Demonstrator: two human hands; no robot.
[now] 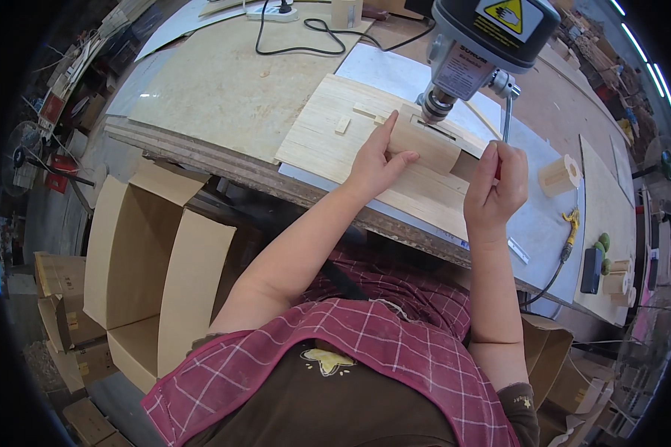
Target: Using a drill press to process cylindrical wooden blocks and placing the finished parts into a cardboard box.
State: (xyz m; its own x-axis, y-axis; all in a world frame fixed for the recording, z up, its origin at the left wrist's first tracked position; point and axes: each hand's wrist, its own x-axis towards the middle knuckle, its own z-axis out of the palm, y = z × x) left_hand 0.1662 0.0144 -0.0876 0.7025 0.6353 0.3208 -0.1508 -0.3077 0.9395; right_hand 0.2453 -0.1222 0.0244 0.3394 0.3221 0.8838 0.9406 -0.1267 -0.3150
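A drill press (492, 45) stands at the top right, and its metal chuck (437, 104) points down over a pale wooden piece (429, 147) with a curved front and a slot in its top. My left hand (376, 160) grips this piece at its left end, thumb on the front and fingers at the back. My right hand (499, 179) is raised at the right, closed round the lower end of the feed lever (508, 115). Whether a drill bit touches the wood I cannot make out. Beneath lies a pale wooden board (313, 134) with small wooden strips (342, 125) on it.
Right of the press stand a round wooden block (559, 176) and a yellow-tipped air gun (571, 227) with its hose. A phone (591, 270) lies farther right beside green fruits. A black cable (306, 51) crosses the table's back. An open cardboard box (138, 246) stands left below the table.
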